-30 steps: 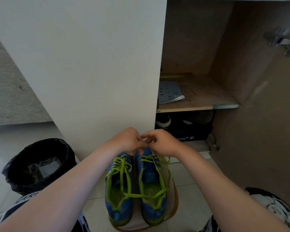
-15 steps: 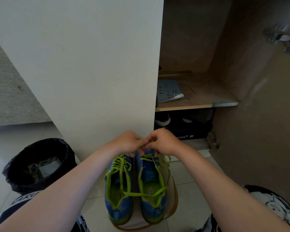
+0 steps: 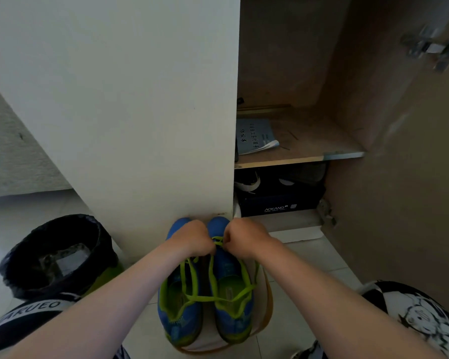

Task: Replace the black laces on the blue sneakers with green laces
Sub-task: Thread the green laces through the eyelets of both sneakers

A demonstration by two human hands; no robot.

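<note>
A: Far right of you, low in the open cabinet, the dark box (image 3: 278, 202) reads AOKANG in pale letters. The grey booklet (image 3: 254, 133) on the wooden shelf (image 3: 311, 141) above it carries dark handwriting, too small to read.

B: At your near left, the dark cloth (image 3: 24, 322) over your leg shows white capitals: ARUEO.

A: Your blue sneakers (image 3: 178, 325) stand side by side on a round surface (image 3: 268, 304) with a white top and tan rim, toes against the smooth white cabinet door (image 3: 140, 99). The uppers are blue mesh, the linings lime.

B: Flat green laces (image 3: 208, 298) run through both, and one strand crosses from shoe to shoe. Your left hand (image 3: 192, 239) and right hand (image 3: 244, 238) are curled over the toe end of the pair, knuckles close together, each pinching lace.

A: A bin (image 3: 18, 275) lined with crinkled black plastic sits at the left on glossy pale tiles (image 3: 309, 257).
</note>
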